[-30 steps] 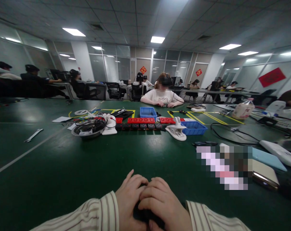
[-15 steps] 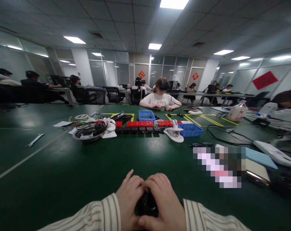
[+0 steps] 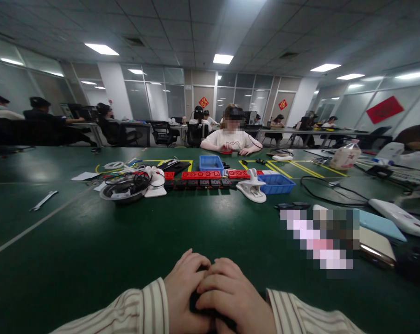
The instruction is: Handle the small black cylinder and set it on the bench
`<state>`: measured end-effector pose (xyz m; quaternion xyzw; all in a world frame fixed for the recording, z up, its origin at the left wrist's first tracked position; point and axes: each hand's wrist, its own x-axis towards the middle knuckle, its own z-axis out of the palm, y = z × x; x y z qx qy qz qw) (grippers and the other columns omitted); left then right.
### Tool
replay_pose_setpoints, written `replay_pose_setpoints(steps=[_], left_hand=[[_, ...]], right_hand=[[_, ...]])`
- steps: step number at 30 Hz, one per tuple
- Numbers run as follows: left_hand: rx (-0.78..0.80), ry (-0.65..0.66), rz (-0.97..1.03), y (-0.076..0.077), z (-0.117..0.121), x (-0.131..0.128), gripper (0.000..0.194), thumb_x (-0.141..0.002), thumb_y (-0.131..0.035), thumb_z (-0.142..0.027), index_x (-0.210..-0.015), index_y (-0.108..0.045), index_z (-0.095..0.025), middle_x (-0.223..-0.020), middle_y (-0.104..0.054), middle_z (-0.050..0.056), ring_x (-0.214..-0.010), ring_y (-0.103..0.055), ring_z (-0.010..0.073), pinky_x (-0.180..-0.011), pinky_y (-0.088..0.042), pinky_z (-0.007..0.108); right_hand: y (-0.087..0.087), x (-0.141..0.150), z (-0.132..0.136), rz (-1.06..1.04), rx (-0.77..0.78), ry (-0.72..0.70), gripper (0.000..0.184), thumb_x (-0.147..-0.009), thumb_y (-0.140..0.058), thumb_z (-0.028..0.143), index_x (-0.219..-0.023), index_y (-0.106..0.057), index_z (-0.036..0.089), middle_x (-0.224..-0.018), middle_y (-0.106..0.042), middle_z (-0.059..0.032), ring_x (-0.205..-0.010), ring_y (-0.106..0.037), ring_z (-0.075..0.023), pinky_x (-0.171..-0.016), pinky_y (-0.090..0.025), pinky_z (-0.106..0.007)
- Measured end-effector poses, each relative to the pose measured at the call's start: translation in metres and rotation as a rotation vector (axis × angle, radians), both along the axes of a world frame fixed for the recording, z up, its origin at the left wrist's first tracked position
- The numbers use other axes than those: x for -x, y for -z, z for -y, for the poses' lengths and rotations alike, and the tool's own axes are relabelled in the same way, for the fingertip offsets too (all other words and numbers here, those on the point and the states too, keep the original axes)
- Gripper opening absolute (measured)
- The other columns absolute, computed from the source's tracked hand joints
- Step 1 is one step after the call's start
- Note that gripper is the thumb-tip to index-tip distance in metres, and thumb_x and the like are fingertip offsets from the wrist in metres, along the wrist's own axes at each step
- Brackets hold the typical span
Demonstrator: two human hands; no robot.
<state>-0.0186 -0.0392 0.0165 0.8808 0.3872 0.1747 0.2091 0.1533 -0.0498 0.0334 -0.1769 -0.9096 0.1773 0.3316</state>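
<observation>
My left hand (image 3: 184,290) and my right hand (image 3: 231,297) rest together at the near edge of the green table (image 3: 126,241), both in striped sleeves. Their fingers are curled around a small black object (image 3: 193,304) that shows only as a dark sliver between them. The right fingers overlap the left ones on top of it. What the object is cannot be made out here.
Across the table lie a metal bowl of cables (image 3: 123,189), a row of red parts (image 3: 203,175), two blue bins (image 3: 276,183), a white clamp (image 3: 252,188) and a wrench (image 3: 42,201). Phones and devices (image 3: 377,234) lie at right. A person (image 3: 231,137) sits opposite; others work behind.
Half a second ago my hands were slightly parted, showing the round black object between them. They have closed over it again, the right fingers covering the left.
</observation>
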Motion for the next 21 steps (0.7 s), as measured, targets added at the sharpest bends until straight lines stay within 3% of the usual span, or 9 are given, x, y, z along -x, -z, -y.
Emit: replay_pose_setpoints(steps=[3, 6, 10, 13, 16, 21], left_hand=[[-0.024, 0.013, 0.006, 0.0017, -0.0007, 0.0007, 0.065, -0.053, -0.069, -0.054, -0.107, -0.052, -0.021, -0.102, -0.053, 0.005, -0.099, -0.050, 0.0251, -0.102, -0.019, 0.055], [-0.088, 0.002, 0.004, 0.0048, -0.0003, 0.0011, 0.066, -0.054, -0.065, -0.058, -0.105, -0.050, -0.019, -0.100, -0.054, 0.007, -0.097, -0.051, 0.0251, -0.103, -0.019, 0.055], [-0.143, -0.038, 0.039, 0.0065, 0.0025, -0.0005, 0.064, -0.052, -0.067, -0.056, -0.100, -0.050, -0.018, -0.091, -0.054, 0.004, -0.087, -0.053, 0.0227, -0.103, -0.018, 0.055], [-0.140, -0.060, 0.041, 0.0048, 0.0043, -0.0012, 0.058, -0.053, -0.067, -0.057, -0.094, -0.053, -0.018, -0.087, -0.054, 0.002, -0.084, -0.053, 0.0210, -0.102, -0.019, 0.055], [-0.125, -0.061, 0.025, 0.0032, 0.0046, -0.0005, 0.052, -0.054, -0.067, -0.053, -0.090, -0.056, -0.018, -0.086, -0.052, 0.002, -0.084, -0.052, 0.0204, -0.103, -0.018, 0.053], [-0.061, -0.053, 0.008, 0.0041, 0.0022, 0.0012, 0.051, -0.048, -0.072, -0.040, -0.093, -0.058, -0.022, -0.090, -0.052, 0.000, -0.087, -0.051, 0.0209, -0.104, -0.015, 0.052]], right_hand=[[-0.0008, -0.0021, -0.0020, -0.010, 0.024, 0.001, 0.031, -0.086, -0.040, 0.038, -0.108, -0.050, 0.018, -0.104, -0.059, -0.0042, -0.102, -0.048, -0.0180, -0.097, -0.028, -0.036], [-0.0010, -0.0033, -0.0006, -0.043, 0.071, 0.056, 0.043, -0.086, -0.038, 0.051, -0.112, -0.047, 0.019, -0.109, -0.055, -0.0072, -0.104, -0.047, -0.0207, -0.098, -0.027, -0.039], [0.0011, -0.0008, 0.0022, -0.114, 0.139, 0.210, 0.053, -0.080, -0.038, 0.063, -0.103, -0.049, 0.017, -0.099, -0.053, -0.0091, -0.091, -0.049, -0.0227, -0.083, -0.038, -0.037], [0.0024, 0.0027, 0.0033, -0.093, 0.142, 0.309, 0.058, -0.076, -0.035, 0.070, -0.090, -0.052, 0.016, -0.088, -0.052, -0.0078, -0.080, -0.048, -0.0216, -0.074, -0.039, -0.037], [0.0023, 0.0055, 0.0047, -0.009, 0.131, 0.336, 0.052, -0.078, -0.038, 0.065, -0.082, -0.053, 0.016, -0.083, -0.051, -0.0071, -0.078, -0.047, -0.0215, -0.072, -0.038, -0.038], [0.0025, 0.0066, 0.0076, 0.035, 0.128, 0.279, 0.022, -0.078, -0.048, 0.034, -0.090, -0.055, 0.016, -0.086, -0.053, -0.0064, -0.082, -0.046, -0.0206, -0.075, -0.037, -0.037]])
